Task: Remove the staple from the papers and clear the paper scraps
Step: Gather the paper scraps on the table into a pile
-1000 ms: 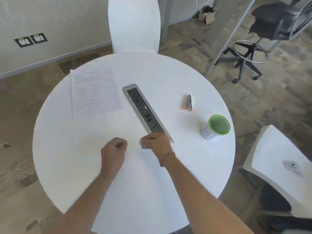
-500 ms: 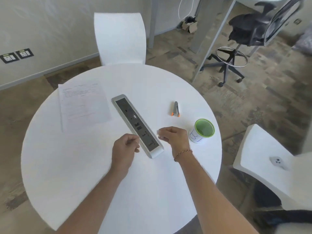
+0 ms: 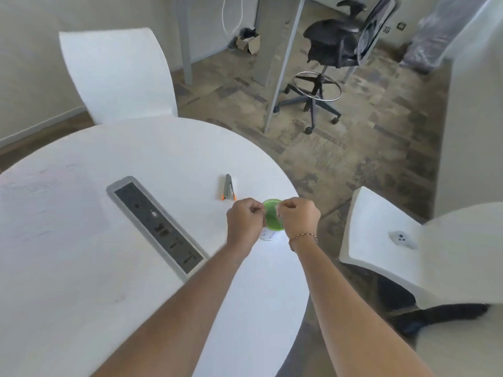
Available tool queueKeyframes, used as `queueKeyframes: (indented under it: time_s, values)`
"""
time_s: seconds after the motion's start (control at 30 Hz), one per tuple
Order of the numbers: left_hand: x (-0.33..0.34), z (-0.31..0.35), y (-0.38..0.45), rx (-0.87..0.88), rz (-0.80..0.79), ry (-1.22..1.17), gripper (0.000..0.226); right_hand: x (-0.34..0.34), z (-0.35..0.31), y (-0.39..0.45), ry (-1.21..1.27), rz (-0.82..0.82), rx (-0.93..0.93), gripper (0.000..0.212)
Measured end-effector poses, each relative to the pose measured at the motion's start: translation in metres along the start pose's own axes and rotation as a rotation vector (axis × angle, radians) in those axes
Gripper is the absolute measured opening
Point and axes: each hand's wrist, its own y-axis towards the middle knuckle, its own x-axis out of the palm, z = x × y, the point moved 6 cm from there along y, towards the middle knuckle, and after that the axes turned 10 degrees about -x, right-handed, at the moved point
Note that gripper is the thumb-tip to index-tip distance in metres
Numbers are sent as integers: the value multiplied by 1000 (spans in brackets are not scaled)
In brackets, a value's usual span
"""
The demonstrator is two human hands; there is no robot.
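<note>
While both hands hover over the green cup (image 3: 273, 219), the left hand (image 3: 244, 222) is fisted; the right hand (image 3: 298, 216) pinches a paper scrap (image 3: 278, 213); the staple remover (image 3: 229, 188) lies just beyond on the counter (image 3: 136, 268).

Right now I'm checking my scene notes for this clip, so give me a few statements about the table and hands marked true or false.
1. Both hands, left hand and right hand, are over the green-rimmed cup. True.
2. The staple remover is in the left hand. False: it lies on the table.
3. The papers lie at the table's left side. True.
4. The cup stands on a chair. False: it stands on the table.
</note>
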Motion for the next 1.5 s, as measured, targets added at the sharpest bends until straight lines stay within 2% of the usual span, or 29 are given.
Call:
queueKeyframes:
  time_s: [0.17, 0.33, 0.43, 0.6, 0.7, 0.87, 1.13, 1.23, 1.33, 1.43, 1.5]
  values:
    - [23, -5, 20, -26, -6, 81, 17, 13, 15, 17, -103, -56, 8, 16]
    - [28, -7, 31, -47, -6, 141, 28, 20, 24, 20, -162, -126, -27, 19]
    - [21, -7, 27, -31, 31, 120, 27, 23, 21, 21, -242, -116, -72, 30]
    - [-20, -11, 20, -36, 184, 32, 19, 20, 9, 17, -341, -84, -130, 25]
    - [-52, -16, 19, -33, 246, 12, 16, 20, 9, 20, -342, -40, -144, 32]
    - [-89, -26, 9, -48, 240, -45, 15, 22, 4, 19, -291, -16, -179, 37]
    - [-182, -88, -25, -126, 265, -69, 15, 68, -44, -54, -127, 56, -465, 24]
    - [-228, -115, -38, -150, 319, -64, 15, 105, -58, -100, -76, -32, -538, 25]
    - [-274, -142, -54, -186, 383, -47, 17, 152, -62, -151, -50, -241, -572, 24]
    - [-310, -169, -68, -202, 425, 50, 23, 195, -60, -196, -82, -456, -544, 30]
    - [-321, -182, -75, -200, 442, 138, 29, 212, -56, -215, -110, -531, -506, 34]
